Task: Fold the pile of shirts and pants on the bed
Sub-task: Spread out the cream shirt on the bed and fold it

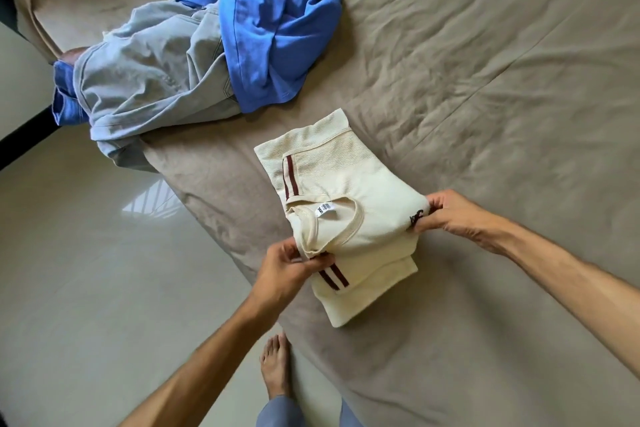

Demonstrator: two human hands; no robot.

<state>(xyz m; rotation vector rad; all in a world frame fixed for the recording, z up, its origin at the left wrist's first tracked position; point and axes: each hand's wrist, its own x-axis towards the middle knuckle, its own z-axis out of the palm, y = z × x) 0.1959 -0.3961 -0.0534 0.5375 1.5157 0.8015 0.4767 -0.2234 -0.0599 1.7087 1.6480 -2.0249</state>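
1. The cream knit shirt with maroon stripes [349, 218] sits near the bed's [485, 114] front edge, already folded into a compact rectangle.
2. The left hand [287, 270] pinches the collar-side corner and the right hand [450, 218] pinches the opposite corner, probably so the layers stay lined up for the last fold.
3. The crumpled blue jersey [277, 38] and grey denim pants [152, 80] wait unfolded near the far left corner.
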